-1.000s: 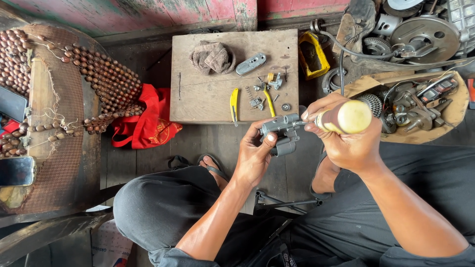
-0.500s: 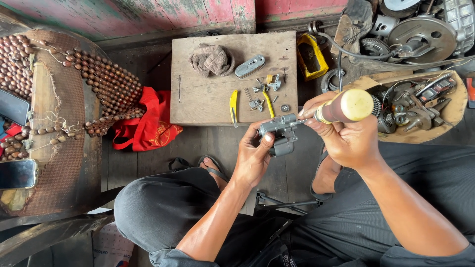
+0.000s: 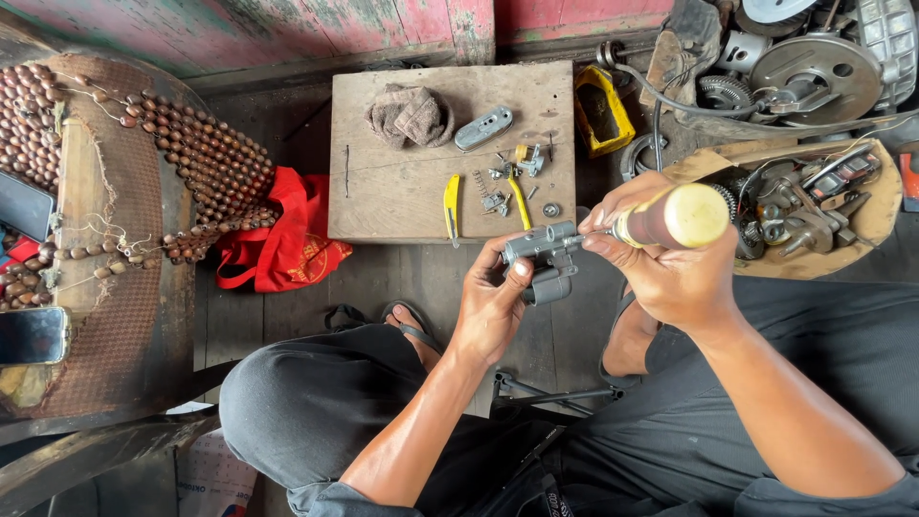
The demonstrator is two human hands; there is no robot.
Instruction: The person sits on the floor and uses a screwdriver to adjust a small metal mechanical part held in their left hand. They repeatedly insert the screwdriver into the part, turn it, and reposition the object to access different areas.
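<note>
My left hand grips a small grey metal engine part just in front of a low wooden board. My right hand is closed around a screwdriver with a thick yellow handle; its tip is pressed into the right side of the metal part. The shaft is mostly hidden by my fingers. On the board lie a yellow-handled tool, a second yellow-handled tool, a spring, small screws and fittings, a grey metal cover and a crumpled brown rag.
A yellow container stands right of the board. Engine parts and gears fill the upper right, more in a cardboard tray. A red bag lies left. A beaded seat cover and two phones are at far left.
Both hands with the metal part and screwdriver have shifted slightly; the screwdriver handle has tilted a little upward and to the right. Nothing on the board has moved.
</note>
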